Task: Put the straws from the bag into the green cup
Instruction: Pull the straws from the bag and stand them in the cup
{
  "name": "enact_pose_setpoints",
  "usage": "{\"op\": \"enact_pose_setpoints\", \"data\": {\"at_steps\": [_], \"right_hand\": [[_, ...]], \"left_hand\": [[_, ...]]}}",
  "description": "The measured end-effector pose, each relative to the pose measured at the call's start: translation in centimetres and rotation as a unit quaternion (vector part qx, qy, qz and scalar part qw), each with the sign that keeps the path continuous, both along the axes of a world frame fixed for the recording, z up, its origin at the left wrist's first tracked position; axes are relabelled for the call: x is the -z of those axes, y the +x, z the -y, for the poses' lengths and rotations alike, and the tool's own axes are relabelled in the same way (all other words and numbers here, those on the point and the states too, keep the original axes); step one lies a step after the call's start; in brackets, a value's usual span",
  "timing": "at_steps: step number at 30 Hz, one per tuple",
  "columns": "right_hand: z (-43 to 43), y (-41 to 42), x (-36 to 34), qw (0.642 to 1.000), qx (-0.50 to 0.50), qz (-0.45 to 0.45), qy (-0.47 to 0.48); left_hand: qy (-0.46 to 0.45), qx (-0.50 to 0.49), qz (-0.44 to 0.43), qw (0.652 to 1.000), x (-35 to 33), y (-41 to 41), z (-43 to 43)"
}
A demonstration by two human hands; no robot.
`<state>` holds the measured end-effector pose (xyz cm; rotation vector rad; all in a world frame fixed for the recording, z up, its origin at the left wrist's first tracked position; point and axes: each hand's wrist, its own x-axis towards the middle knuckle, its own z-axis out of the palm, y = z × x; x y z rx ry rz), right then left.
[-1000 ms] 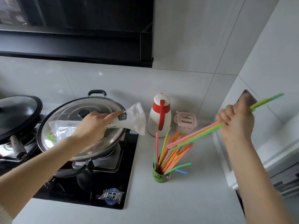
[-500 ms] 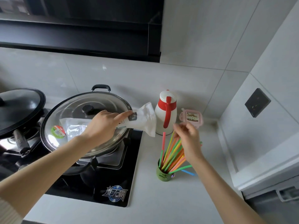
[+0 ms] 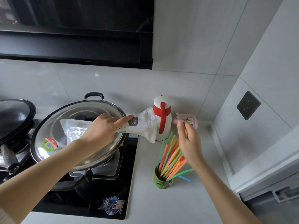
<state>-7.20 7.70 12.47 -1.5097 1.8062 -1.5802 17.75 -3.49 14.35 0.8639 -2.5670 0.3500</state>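
A small green cup stands on the counter right of the stove, full of several coloured straws that fan up and to the right. A blue straw lies on the counter behind the cup. My right hand hovers just above the straw tops, fingers loosely spread, holding nothing. My left hand grips the white plastic bag over the glass lid, the bag's open mouth pointing right toward the flask.
A wok with a glass lid sits on the black stove, a second dark pan at the left. A white and red flask and a pink box stand by the wall. A wall socket is at the right.
My right hand brought a bunch of straws down from the right into the cup, let them go, and now lifts off them. My left hand keeps the bag in place.
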Motion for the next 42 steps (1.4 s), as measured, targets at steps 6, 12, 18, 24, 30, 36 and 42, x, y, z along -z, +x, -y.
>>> {"op": "enact_pose_setpoints", "data": {"at_steps": [6, 12, 18, 24, 30, 36, 42], "right_hand": [[1.9, 1.0, -1.9, 0.94, -0.076, 0.275, 0.186], [2.0, 0.8, -2.8, 0.964, -0.065, 0.225, 0.129], [1.3, 0.3, -3.4, 0.981, -0.058, 0.164, 0.091], [0.2, 0.5, -3.9, 0.969, -0.083, 0.207, 0.102], [-0.6, 0.8, -4.0, 0.96, -0.114, 0.237, 0.1], [-1.0, 0.4, -3.7, 0.943, -0.091, 0.29, 0.139], [-0.1, 0.6, -1.5, 0.732, -0.088, 0.654, 0.173]], "left_hand": [[-0.065, 0.062, 0.009, 0.996, -2.3, -1.7, 0.4], [-0.024, 0.086, 0.01, 0.996, -2.5, -2.6, 0.8], [0.185, 0.005, -0.003, 0.983, -2.2, -3.2, -1.3], [0.098, 0.004, 0.069, 0.993, -4.9, -4.1, -0.5], [0.247, 0.03, 0.132, 0.959, -7.0, -6.0, -2.2], [0.167, 0.034, 0.094, 0.981, -6.2, -6.2, -2.4], [-0.017, 0.064, 0.207, 0.976, -7.9, -7.3, -0.8]]}}
